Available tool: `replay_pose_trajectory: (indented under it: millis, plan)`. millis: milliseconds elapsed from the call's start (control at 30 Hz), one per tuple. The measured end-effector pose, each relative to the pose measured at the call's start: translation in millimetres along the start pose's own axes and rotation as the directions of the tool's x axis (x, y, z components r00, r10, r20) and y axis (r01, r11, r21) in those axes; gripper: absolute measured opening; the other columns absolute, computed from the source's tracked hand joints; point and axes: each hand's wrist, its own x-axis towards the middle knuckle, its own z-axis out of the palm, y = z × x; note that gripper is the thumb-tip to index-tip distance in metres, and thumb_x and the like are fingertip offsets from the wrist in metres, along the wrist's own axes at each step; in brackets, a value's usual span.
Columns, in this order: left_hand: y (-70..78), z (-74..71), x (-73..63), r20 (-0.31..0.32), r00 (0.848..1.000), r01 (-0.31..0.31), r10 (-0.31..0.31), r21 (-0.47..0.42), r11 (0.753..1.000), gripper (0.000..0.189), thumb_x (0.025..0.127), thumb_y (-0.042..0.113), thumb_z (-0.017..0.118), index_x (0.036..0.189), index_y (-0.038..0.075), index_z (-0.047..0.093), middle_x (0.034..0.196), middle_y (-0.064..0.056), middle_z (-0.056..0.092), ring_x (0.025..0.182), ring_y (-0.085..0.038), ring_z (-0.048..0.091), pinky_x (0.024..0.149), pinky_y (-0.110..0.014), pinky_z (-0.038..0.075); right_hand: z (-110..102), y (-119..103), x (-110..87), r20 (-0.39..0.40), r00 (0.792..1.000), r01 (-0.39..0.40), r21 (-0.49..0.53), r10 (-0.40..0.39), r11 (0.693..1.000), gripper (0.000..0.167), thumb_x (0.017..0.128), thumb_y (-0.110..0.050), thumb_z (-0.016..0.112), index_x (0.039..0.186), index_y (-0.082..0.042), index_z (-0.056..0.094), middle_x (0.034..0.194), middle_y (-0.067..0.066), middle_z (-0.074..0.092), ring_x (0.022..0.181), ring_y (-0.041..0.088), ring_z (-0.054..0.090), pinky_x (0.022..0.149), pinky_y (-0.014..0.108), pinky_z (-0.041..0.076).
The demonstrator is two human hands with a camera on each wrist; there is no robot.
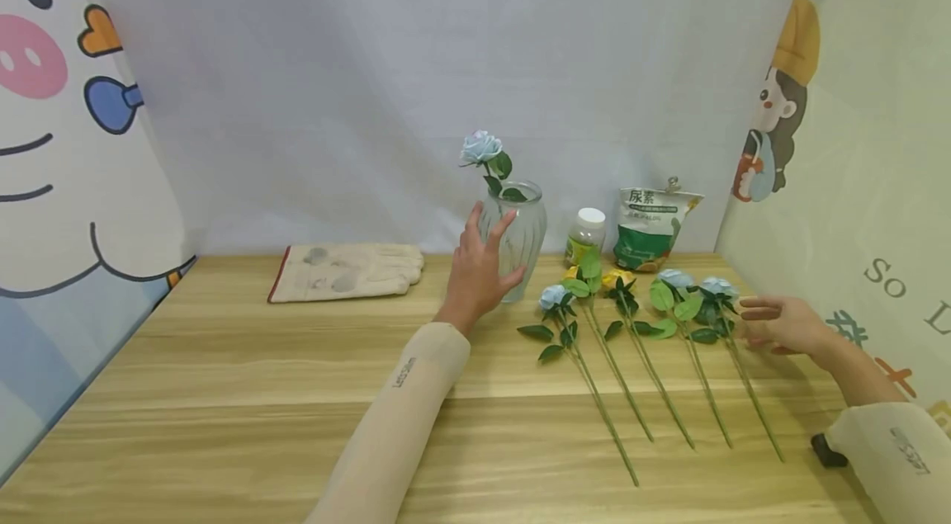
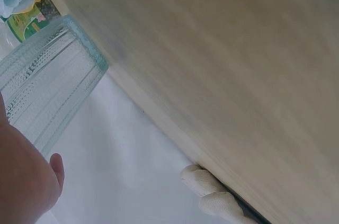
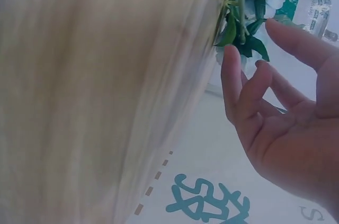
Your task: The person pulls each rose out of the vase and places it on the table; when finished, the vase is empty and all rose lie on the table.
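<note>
A clear ribbed glass vase (image 1: 532, 239) stands toward the back of the table, with one light blue artificial rose (image 1: 481, 147) leaning left in its mouth. My left hand (image 1: 474, 276) holds the vase by its left side, thumb and fingers spread around the body. To the right, several artificial roses lie side by side, stems toward me: blue ones and two yellow ones (image 1: 618, 278). Beside the rightmost blue rose (image 1: 719, 287) is my right hand (image 1: 786, 326), fingers loosely bent. In the right wrist view its fingertips are close to the green leaves (image 3: 229, 30); contact is unclear.
A pair of cream work gloves (image 1: 345, 270) lies at the back left. Behind the roses stand a white-capped jar (image 1: 587, 235) and a green-and-white bag (image 1: 654, 227) clipped at the top. Printed cloth walls border the wooden table (image 1: 245, 408).
</note>
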Motion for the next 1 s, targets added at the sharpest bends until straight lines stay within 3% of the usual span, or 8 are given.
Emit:
replay_pose_trajectory:
  millis: [100, 233, 300, 367, 500, 633, 800, 1000]
  plan:
    - [0.6, 0.4, -0.3, 0.002, 1.0, 0.002, -0.002, 0.001, 1.0, 0.094, 0.082, 0.038, 0.081, 0.152, 0.032, 0.019, 0.158, -0.027, 0.016, 0.127, -0.046, 0.046, 0.087, -0.057, 0.05, -1, -5, -2.8, -0.042, 0.998, 0.037, 0.003, -0.037, 0.999, 0.066, 0.097, -0.012, 0.061, 0.146, 0.016, 0.027, 0.144, 0.04, 0.035, 0.106, 0.036, 0.066, 0.08, 0.047, 0.056]
    - [1.4, 0.1, -0.2, 0.003, 1.0, 0.005, -0.005, -0.003, 1.0, 0.093, 0.082, 0.038, 0.081, 0.152, 0.033, 0.018, 0.158, -0.027, 0.016, 0.127, -0.046, 0.045, 0.088, -0.057, 0.05, 0, -14, -4.7, -0.1, 0.991, 0.087, 0.022, -0.084, 0.996, 0.064, 0.099, -0.017, 0.06, 0.147, 0.013, 0.03, 0.145, 0.038, 0.036, 0.097, 0.007, 0.066, 0.079, 0.043, 0.057]
    - [1.5, 0.1, -0.4, 0.006, 1.0, 0.004, -0.004, -0.007, 1.0, 0.093, 0.082, 0.037, 0.08, 0.152, 0.033, 0.018, 0.158, -0.027, 0.016, 0.127, -0.046, 0.045, 0.088, -0.058, 0.05, 2, -21, -6.1, -0.134, 0.986, 0.107, 0.02, -0.104, 0.994, 0.062, 0.1, -0.019, 0.059, 0.147, 0.012, 0.033, 0.145, 0.037, 0.037, 0.089, -0.008, 0.059, 0.076, 0.039, 0.058]
    - [1.1, 0.6, -0.3, 0.003, 1.0, 0.001, -0.001, -0.006, 1.0, 0.093, 0.082, 0.037, 0.08, 0.152, 0.032, 0.019, 0.157, -0.027, 0.016, 0.127, -0.046, 0.045, 0.087, -0.058, 0.05, 7, -30, -6.7, -0.174, 0.976, 0.137, 0.009, -0.133, 0.991, 0.06, 0.1, -0.021, 0.059, 0.146, 0.011, 0.036, 0.144, 0.037, 0.039, 0.087, -0.016, 0.052, 0.073, 0.036, 0.058]
    - [-0.1, 1.8, 0.0, -0.001, 1.0, -0.003, 0.003, -0.003, 1.0, 0.093, 0.082, 0.037, 0.08, 0.152, 0.032, 0.019, 0.157, -0.027, 0.016, 0.126, -0.046, 0.046, 0.086, -0.057, 0.051, 19, -50, -5.0, -0.241, 0.951, 0.2, -0.004, -0.195, 0.98, 0.054, 0.099, -0.02, 0.063, 0.141, 0.009, 0.046, 0.138, 0.028, 0.051, 0.086, -0.015, 0.055, 0.068, 0.035, 0.057]
    - [-2.5, 2.4, -0.1, 0.003, 1.0, -0.003, 0.003, -0.005, 1.0, 0.093, 0.082, 0.038, 0.08, 0.152, 0.033, 0.018, 0.158, -0.027, 0.015, 0.125, -0.046, 0.047, 0.085, -0.057, 0.051, 33, -72, -0.1, -0.278, 0.932, 0.247, 0.02, -0.232, 0.969, 0.048, 0.097, -0.017, 0.065, 0.137, 0.006, 0.053, 0.131, 0.015, 0.059, 0.084, -0.005, 0.063, 0.063, 0.033, 0.055]
    - [-2.6, 2.4, -0.3, 0.006, 1.0, 0.001, -0.001, -0.011, 1.0, 0.094, 0.082, 0.037, 0.08, 0.152, 0.034, 0.017, 0.158, -0.026, 0.015, 0.125, -0.046, 0.047, 0.087, -0.058, 0.051, 47, -98, 6.0, -0.31, 0.931, 0.225, 0.068, -0.194, 0.972, 0.044, 0.098, -0.017, 0.061, 0.136, 0.003, 0.054, 0.133, 0.026, 0.056, 0.081, 0.002, 0.064, 0.059, 0.03, 0.054]
    - [-0.9, 0.1, 1.3, 0.02, 1.0, 0.016, -0.016, -0.028, 0.999, 0.093, 0.083, 0.037, 0.08, 0.152, 0.034, 0.019, 0.159, -0.026, 0.014, 0.126, -0.046, 0.046, 0.089, -0.058, 0.05, 62, -122, 18.5, -0.313, 0.932, 0.233, 0.135, -0.182, 0.963, 0.044, 0.097, -0.016, 0.062, 0.135, 0.003, 0.054, 0.134, 0.029, 0.056, 0.081, -0.003, 0.064, 0.065, 0.033, 0.058]
